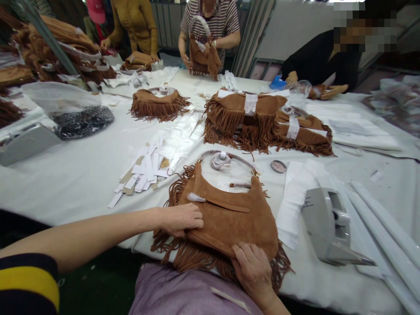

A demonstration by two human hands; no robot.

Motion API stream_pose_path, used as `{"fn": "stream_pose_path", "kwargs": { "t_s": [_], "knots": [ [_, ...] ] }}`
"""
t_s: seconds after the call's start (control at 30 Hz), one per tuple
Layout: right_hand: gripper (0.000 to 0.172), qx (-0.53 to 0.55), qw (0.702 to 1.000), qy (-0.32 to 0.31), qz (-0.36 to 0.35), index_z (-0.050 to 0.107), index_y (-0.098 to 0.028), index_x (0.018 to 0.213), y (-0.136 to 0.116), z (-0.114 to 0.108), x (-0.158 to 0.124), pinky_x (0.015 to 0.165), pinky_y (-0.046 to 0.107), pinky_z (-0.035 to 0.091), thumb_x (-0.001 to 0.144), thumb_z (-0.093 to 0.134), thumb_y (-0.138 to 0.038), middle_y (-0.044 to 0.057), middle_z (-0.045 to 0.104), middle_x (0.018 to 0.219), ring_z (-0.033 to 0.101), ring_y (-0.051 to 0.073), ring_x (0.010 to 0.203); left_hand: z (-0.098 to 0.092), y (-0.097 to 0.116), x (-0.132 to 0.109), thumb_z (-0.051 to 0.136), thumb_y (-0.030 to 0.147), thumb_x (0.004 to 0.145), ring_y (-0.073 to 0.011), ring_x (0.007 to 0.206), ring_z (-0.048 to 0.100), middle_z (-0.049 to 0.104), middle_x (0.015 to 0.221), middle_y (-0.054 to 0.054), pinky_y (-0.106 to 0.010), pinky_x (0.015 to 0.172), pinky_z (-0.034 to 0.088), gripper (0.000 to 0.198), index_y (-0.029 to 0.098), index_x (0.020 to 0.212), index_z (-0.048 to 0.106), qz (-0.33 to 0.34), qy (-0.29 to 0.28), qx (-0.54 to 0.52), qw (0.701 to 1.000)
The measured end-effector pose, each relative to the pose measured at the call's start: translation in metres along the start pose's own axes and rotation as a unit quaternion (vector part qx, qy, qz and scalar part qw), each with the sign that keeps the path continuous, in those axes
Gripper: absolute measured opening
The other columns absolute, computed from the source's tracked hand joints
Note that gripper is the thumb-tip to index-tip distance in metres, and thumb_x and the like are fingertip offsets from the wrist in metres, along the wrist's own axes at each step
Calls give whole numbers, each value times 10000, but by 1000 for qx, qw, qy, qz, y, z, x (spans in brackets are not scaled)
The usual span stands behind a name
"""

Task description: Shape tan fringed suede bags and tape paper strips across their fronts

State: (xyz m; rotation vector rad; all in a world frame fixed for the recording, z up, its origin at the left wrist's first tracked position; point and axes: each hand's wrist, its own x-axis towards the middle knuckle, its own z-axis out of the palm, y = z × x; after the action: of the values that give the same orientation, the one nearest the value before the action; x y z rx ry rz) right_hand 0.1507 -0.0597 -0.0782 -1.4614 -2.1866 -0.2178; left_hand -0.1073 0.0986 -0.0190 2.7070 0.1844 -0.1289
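- Nearest is purple cloth (pixel 183 293), just below the table edge.
- The brown bag (pixel 226 223) lies flat at the near side of the table, with fringe round it. What is inside does not show.
- The left hand (pixel 182 218) is on the bag's lower left part, fingers curled. I cannot tell if it grips.
- The right hand (pixel 252 264) lies over the bag's bottom edge, fingers bent. Its thumb is hidden, so I cannot tell if it grips.
- Right of the bag sits a gray tape holder (pixel 316 227). To the left is a messy pile of paper strips (pixel 142 175).
- Farther left, a clear plastic bag (pixel 87 120) has black speckled stuff in it.
- Past the brown bag, more fringed bags (pixel 267 105) are stacked, with white bands round them.
- The white cloth (pixel 88 175) on the table has wrinkles.
- At the far side, a person in a striped top (pixel 226 22) holds another brown bag (pixel 198 57).
- Behind is a gray wall (pixel 302 26).
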Motion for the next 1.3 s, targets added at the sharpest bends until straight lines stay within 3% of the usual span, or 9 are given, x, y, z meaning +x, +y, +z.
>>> {"fn": "stream_pose_path", "kwargs": {
  "t_s": [0.1, 0.17, 0.37, 0.47, 0.57, 0.7, 0.93, 1.17, 1.3],
  "knots": [
    [118, 2, 1000, -4, 6, 598, -191, 942, 0, -1, -1, 708, 330, 362, 897, 489, -192, 59, 650, 853, 519, 189, 802, 7, 11, -18, 767, 305, 655, -256, 971, 466, 535, 1065, -69, -368, 824, 378, 404, 210, 929, 486, -123, 70, -35, 989],
    [127, 5, 1000, -22, 14, 596, -183, 965, -2, -3, 1, 712, 336, 369, 898, 495, -221, 69, 645, 852, 520, 200, 799, 24, 25, -29, 799, 337, 628, -259, 977, 465, 509, 1085, -63, -374, 817, 393, 485, 213, 971, 480, -245, 146, -83, 955],
    [292, 136, 980, -135, 48, 608, -191, 931, -29, -12, 55, 690, 312, 391, 903, 484, -454, 58, 630, 802, 556, 196, 752, 82, 68, -31, 764, 229, 627, -154, 734, 493, 501, 860, 20, -294, 670, 426, 432, 208, 959, 488, -458, 353, -307, 756],
    [372, 218, 933, -251, 136, 624, -211, 821, -47, -1, 102, 664, 287, 394, 947, 370, -452, 50, 656, 792, 594, 175, 733, 86, 78, -24, 739, 311, 656, -128, 654, 499, 517, 810, 32, -275, 616, 428, 427, 188, 992, 506, -496, 415, -412, 642],
    [500, 204, 890, -350, 207, 624, -204, 669, -60, 19, 140, 603, 301, 366, 921, 355, -542, 73, 673, 708, 605, 195, 664, 84, 81, -21, 677, 383, 713, -129, 644, 517, 540, 759, 23, -270, 615, 428, 401, 149, 1010, 543, -504, 440, -463, 582],
    [494, 141, 879, -388, 241, 621, -192, 589, -71, 46, 159, 583, 321, 371, 797, 500, -623, 128, 681, 685, 633, 261, 694, 89, 76, -20, 653, 397, 718, -120, 559, 488, 554, 648, 32, -258, 549, 374, 395, 119, 993, 593, -524, 404, -477, 578],
    [263, 164, 858, -408, 266, 609, -200, 546, -74, 65, 154, 563, 295, 381, 753, 555, -353, 93, 674, 648, 620, 218, 632, 98, 65, -17, 673, 378, 685, -124, 571, 504, 572, 632, 35, -249, 545, 344, 352, 135, 935, 627, -547, 382, -484, 566],
    [504, 212, 849, -394, 281, 600, -223, 520, -67, 75, 162, 664, 326, 435, 814, 466, -610, 82, 640, 608, 629, 231, 707, 99, 65, -18, 691, 385, 666, -119, 558, 488, 547, 605, 52, -247, 541, 327, 378, 146, 948, 614, -534, 380, -501, 565],
    [319, 246, 835, -396, 292, 546, -224, 470, -62, 82, 165, 648, 297, 430, 722, 616, -407, 37, 612, 567, 604, 200, 677, 102, 64, -19, 703, 416, 656, -114, 520, 468, 526, 572, 59, -244, 518, 313, 448, 136, 992, 607, -521, 374, -525, 560]
  ]
}}
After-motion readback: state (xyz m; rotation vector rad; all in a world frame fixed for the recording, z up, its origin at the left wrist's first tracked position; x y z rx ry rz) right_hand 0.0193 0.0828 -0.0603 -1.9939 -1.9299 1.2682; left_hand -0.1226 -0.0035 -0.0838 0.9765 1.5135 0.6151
